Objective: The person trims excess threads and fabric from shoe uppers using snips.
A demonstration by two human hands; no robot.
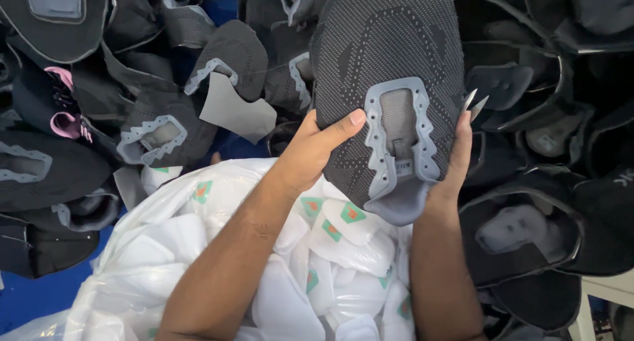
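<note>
holding a dark knit shoe upper (389, 70) at the centre top of the frame, the left hand (316, 149) grips its left edge, thumb on the fabric, while the right hand (456, 163) clasps the right edge along with small scissors (474, 103). below lies a clear bag of white insoles (330, 275); more dark uppers (158, 130) surround them.

**Plastic bag of insoles, small tags on the uppers**

A clear plastic bag (135, 248) lies below the two gripping hands, under both forearms, bulging and crinkled. Inside it sit white insoles (343, 238), each bearing a small green diamond label with an orange centre (352, 213), several just under the left wrist. A small grey tag (404, 163) sits in the opening of the held dark knit shoe upper (389, 44), between the two grips.
</note>
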